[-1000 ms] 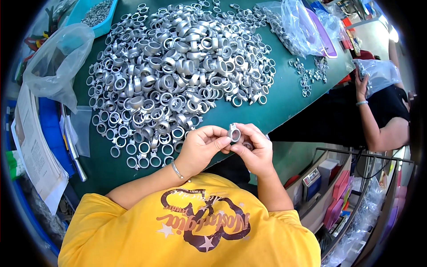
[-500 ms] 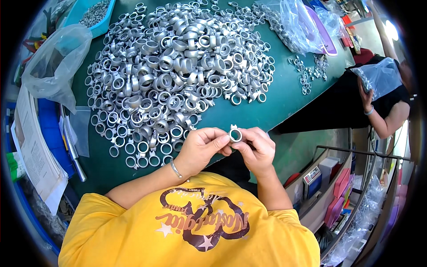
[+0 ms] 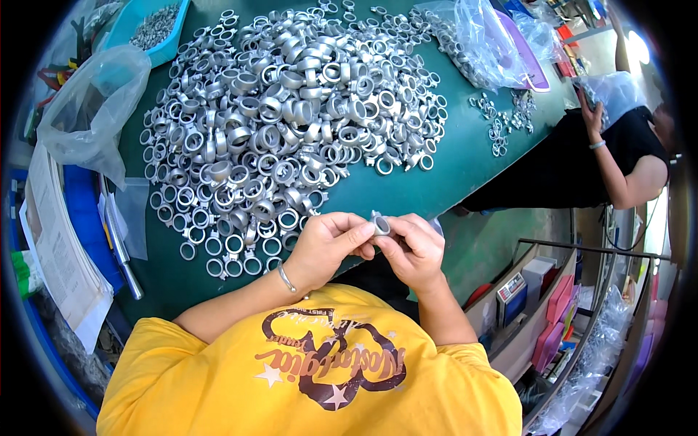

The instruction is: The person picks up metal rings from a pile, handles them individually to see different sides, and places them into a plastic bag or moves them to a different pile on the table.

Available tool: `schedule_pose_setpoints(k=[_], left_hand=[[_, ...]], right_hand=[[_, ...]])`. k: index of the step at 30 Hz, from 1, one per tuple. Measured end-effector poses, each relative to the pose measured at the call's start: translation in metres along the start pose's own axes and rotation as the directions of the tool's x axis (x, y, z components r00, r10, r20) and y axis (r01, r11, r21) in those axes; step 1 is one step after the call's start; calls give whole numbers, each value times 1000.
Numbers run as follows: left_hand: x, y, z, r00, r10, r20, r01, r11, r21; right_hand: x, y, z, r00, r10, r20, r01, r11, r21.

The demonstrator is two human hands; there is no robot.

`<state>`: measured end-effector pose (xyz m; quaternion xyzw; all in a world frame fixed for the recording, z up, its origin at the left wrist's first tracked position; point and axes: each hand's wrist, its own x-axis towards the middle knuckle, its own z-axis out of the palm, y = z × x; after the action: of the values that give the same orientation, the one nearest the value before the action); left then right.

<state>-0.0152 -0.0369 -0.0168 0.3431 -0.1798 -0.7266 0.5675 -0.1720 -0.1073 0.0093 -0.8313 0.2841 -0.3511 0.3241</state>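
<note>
While you pinch the small silver metal ring fitting [image 3: 381, 224] at frame centre, your left hand [image 3: 327, 247] and right hand [image 3: 413, 251] both close fingertips on it. Judged step: inspecting one piece. Its bore seems to face up-left; long axis unclear. A next move needs a steady grip. The heap of silver ring fittings [image 3: 291, 109] fills the green table [image 3: 451, 182] above.

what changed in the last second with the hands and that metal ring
Little. Both hands, left hand and right hand, keep pinching the same small metal ring over the table edge; it has turned slightly between the fingertips. The co-worker's raised hand shifted a bit. The ring pile and green table look unchanged.
</note>
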Motion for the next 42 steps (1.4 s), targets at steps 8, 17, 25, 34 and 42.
schedule_pose_setpoints(k=[8,17,25,34,42], left_hand=[[0,2,8,992,112,-64,-105,990,96],[3,3,7,995,81,-59,-81,997,11],[0,6,6,995,73,-62,-74,997,-13],[0,7,6,998,37,-55,-40,997,-68],[3,5,7,998,25,-51,-27,999,-46]], right_hand=[[10,-4,-13,888,445,113,-453,806,381],[154,60,-130,755,582,-302,-203,646,735],[86,62,-69,782,601,165,-288,113,951],[40,22,-14,821,467,329,-140,-393,909],[14,-18,12,929,268,256,-367,567,738]])
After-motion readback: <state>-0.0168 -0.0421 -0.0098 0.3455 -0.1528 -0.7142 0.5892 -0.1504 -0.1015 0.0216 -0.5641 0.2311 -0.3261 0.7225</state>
